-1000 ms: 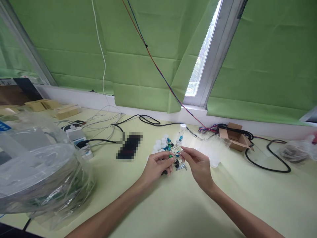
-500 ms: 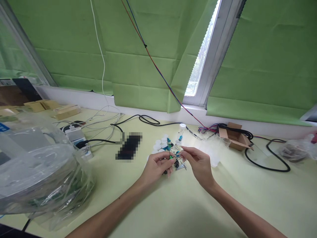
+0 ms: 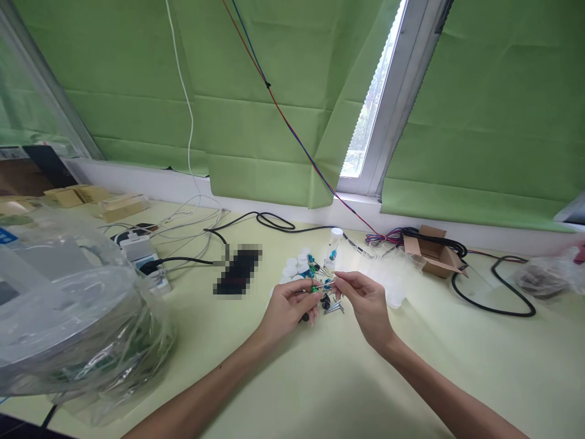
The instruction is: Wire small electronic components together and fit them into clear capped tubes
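Low in the middle, my left hand (image 3: pixel 287 305) is closed in a pinch on a small green part (image 3: pixel 315 289). A thin metal rod (image 3: pixel 326 285) stretches from it toward my right hand (image 3: pixel 369 302), whose thumb and forefinger are pinched on the rod's other end. The fingers hide much of both ends. Just below lie a small black part (image 3: pixel 325 302) and several silver pins (image 3: pixel 336 307). Behind the hands are several teal parts (image 3: pixel 311 263) and white round caps (image 3: pixel 291 268). A clear bottle with a white cap (image 3: pixel 336 235) stands upright there, a teal piece inside it.
A plastic-wrapped spool (image 3: pixel 82 317) takes up the left side. A blurred black object (image 3: pixel 238 272) lies left of the parts. Clear plastic pieces (image 3: pixel 395 292), an open cardboard box (image 3: pixel 434 259) and a looped black cable (image 3: pixel 516 313) are to the right.
Both hands stay almost in place, with only a slight shift of the right fingers. The same green part and rod are still held between them.
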Demonstrator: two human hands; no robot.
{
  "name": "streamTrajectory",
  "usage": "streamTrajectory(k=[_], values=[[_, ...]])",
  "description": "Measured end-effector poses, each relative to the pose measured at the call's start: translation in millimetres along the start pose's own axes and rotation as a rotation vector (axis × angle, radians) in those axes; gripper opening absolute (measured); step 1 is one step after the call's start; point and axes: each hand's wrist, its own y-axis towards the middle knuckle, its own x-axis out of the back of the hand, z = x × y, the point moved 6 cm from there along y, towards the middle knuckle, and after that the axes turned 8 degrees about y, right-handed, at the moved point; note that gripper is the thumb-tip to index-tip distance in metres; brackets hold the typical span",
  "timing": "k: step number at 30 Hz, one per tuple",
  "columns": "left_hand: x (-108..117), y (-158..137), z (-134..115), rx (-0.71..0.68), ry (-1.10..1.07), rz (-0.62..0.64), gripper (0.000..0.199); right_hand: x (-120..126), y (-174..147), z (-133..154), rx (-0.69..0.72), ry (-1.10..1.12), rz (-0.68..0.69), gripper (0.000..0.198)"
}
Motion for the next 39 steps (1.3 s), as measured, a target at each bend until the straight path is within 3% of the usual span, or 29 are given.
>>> streamTrajectory(k=[19,31,39], values=[[3.2,0.0,-1.2,-0.051,0.075,-0.067,0.03,-3.0,-2.2,2.2,-0.013,-0.092,0.017,0.018],[4.8,-2.1,-5.9,-0.089,0.141,-0.107,0.028,-0.8,-1.5,-3.3,-0.092,-0.09,0.017,0.027],[5.0,-2.3,-7.6,-0.11,0.163,-0.132,0.028,-1.7,-1.1,-10.5,-0.199,0.025,0.019,0.032]])
